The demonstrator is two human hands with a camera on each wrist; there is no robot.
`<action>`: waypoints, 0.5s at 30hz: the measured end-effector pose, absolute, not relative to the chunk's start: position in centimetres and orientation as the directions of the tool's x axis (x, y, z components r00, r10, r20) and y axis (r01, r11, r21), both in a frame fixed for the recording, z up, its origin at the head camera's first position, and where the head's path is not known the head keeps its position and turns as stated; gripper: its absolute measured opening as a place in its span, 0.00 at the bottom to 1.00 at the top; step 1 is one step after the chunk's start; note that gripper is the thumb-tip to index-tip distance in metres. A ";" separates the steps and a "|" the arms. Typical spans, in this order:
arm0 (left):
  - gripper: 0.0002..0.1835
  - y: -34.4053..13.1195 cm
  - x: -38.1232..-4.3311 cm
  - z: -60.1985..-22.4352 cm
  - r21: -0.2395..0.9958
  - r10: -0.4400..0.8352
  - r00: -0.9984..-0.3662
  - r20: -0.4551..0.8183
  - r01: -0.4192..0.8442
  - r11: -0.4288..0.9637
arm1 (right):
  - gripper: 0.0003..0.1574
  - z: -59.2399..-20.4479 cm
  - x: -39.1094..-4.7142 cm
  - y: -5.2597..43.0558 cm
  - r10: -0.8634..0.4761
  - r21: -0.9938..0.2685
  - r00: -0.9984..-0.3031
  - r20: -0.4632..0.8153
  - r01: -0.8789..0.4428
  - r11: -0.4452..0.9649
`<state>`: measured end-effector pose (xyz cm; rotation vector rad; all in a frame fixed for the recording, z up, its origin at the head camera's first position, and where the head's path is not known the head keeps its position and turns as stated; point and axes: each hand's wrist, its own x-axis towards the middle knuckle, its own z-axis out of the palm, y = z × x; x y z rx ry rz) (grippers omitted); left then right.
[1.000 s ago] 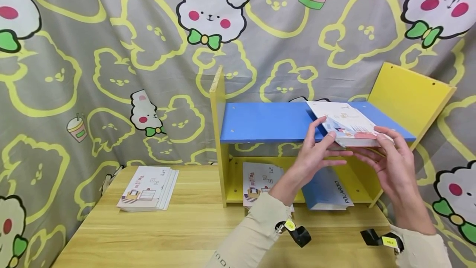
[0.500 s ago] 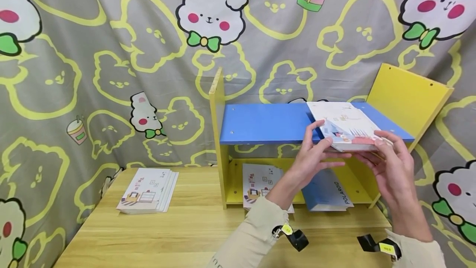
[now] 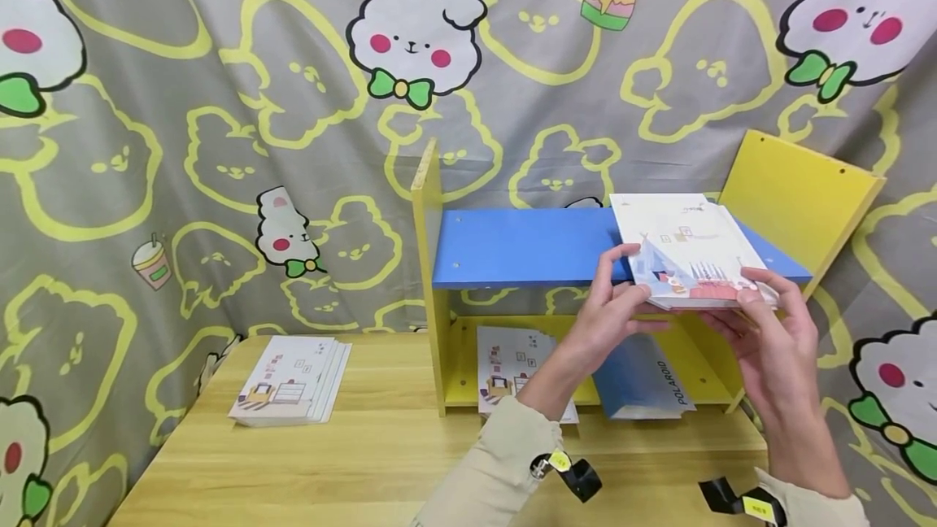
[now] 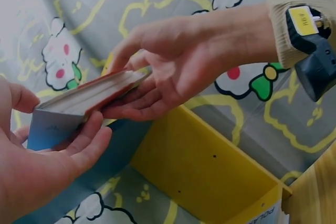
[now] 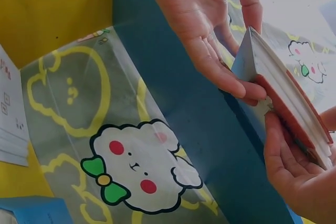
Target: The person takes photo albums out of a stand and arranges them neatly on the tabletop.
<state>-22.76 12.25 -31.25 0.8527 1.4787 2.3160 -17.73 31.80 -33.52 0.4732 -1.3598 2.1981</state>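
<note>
A small stack of thin books (image 3: pixel 681 238) with a white, tent-illustrated cover is held over the right part of the blue upper shelf (image 3: pixel 527 244). My left hand (image 3: pixel 603 311) grips its near left corner, thumb by the cover and fingers beneath. At the near right corner, my right hand (image 3: pixel 776 332) pinches the stack between thumb and fingers. The left wrist view shows the pages and red edges of the books (image 4: pixel 86 95) between both hands. From the right wrist, the books (image 5: pixel 286 95) appear tilted beside the shelf edge. The stack hides whether it touches the shelf.
Below, the yellow lower shelf (image 3: pixel 586 381) bears white books (image 3: pixel 505 360) and a blue POLAROID book (image 3: pixel 637 381). Another white book stack (image 3: pixel 289 376) lies on the wooden table (image 3: pixel 315 470) at left. Yellow side panels (image 3: pixel 429 267) flank the shelf; a patterned curtain (image 3: pixel 315 137) hangs behind.
The held stack has tilted so more of its top cover shows, and its near edge has come slightly toward me. Both hands keep their grip. The head view has shifted slightly.
</note>
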 end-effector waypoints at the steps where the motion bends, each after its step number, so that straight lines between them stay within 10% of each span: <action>1: 0.27 12.1 -22.7 -31.2 0.891 0.509 -0.789 0.345 0.105 -0.441 | 0.24 -33.5 -17.6 31.7 0.239 -0.720 -0.808 0.538 -0.588 -0.367; 15: 0.31 10.8 -22.2 -31.1 0.857 0.446 -0.749 0.490 0.320 -0.404 | 0.27 -33.4 -16.3 30.0 0.271 -0.702 -0.768 0.580 -0.640 -0.313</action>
